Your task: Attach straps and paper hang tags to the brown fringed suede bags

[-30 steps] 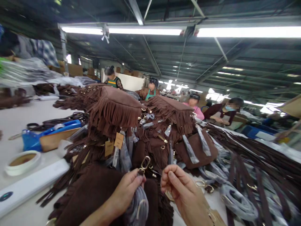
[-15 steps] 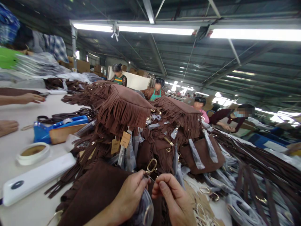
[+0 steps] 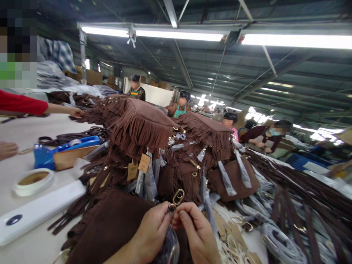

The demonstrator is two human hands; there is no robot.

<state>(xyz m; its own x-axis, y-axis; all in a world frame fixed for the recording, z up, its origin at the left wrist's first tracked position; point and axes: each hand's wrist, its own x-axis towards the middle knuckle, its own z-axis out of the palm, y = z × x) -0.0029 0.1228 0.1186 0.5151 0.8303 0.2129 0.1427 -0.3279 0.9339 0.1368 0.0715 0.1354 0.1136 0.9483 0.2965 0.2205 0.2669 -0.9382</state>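
Note:
My left hand (image 3: 155, 227) is closed on a brown strap end below a gold metal clasp (image 3: 178, 197); a plastic-wrapped bundle (image 3: 171, 244) hangs beneath its fingers. Close against it, my right hand (image 3: 194, 227) is pinched at the base of the clasp, and what lies between its fingertips is too small to make out. Under my left forearm lies a dark brown suede bag (image 3: 110, 223) with fringe. Beyond my hands rises a pile of fringed bags (image 3: 145, 121) with tan paper tags (image 3: 144, 163).
At left are a white device (image 3: 41, 211), a tape roll (image 3: 33, 181) and a blue tape dispenser (image 3: 45, 156). Brown straps (image 3: 302, 198) and wrapped straps (image 3: 280, 238) spread on the right. A co-worker's red-sleeved arm (image 3: 24, 102) reaches over the table. Other people work farther back.
My right hand has closed in on my left at the clasp. The co-worker's arm has reached farther right, to the pile's edge. The view has shifted slightly.

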